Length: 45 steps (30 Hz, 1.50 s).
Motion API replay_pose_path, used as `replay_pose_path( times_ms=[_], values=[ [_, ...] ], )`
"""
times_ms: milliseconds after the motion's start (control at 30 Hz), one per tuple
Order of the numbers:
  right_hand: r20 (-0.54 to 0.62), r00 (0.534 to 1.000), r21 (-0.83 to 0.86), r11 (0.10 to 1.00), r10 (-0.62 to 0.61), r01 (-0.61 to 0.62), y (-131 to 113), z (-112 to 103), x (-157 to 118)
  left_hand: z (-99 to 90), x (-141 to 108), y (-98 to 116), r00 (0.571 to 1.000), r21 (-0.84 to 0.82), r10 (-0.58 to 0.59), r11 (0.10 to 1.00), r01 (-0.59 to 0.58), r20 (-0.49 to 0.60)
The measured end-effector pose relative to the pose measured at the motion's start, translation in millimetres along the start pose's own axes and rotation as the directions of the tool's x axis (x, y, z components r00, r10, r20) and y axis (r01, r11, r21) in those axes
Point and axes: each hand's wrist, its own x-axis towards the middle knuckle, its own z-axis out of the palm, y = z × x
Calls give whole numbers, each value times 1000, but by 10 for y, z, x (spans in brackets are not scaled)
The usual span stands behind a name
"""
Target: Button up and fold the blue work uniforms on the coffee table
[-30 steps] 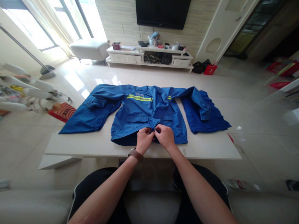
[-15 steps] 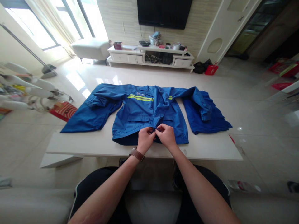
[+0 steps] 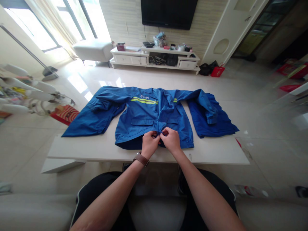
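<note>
left hand (image 3: 150,142), right hand (image 3: 171,140) barely moved, pinching creased cloth jacket (image 3: 149,112)

The single camera sits on the person's head, facing forward and steeply down over knees in black cloth (image 3: 98,189). Bare forearms (image 3: 112,194) enter close to it from the bottom edge, pointing toward a blue cloth jacket (image 3: 141,111) near mid-view. Beyond the long white tabletop (image 3: 96,150), the wide view crosses glossy pale floor tiles (image 3: 260,118) to a low white cabinet (image 3: 127,58) and a flat black television (image 3: 168,12), cut off at the top.
</note>
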Motion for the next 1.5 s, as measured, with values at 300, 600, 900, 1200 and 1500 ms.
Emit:
replay_pose_path(
  times_ms=[300,600,900,1200,1500],
  values=[
    [81,993,371,923,80,-105,144,64,66,-17,30,11,1000,-67,-13,998,12,-19],
    [105,979,525,827,173,-202,175,110,93,-21,50,22,995,-330,-72,940,89,63],
    [79,977,510,834,197,-209,144,56,97,-19,51,31,996,-328,-57,942,78,71],
    [56,995,334,938,77,-92,148,39,87,-32,50,-1,998,-194,-18,981,30,61],
    [135,988,342,933,69,-112,259,77,119,-32,13,2,999,-27,41,999,-40,4]
  ],
)
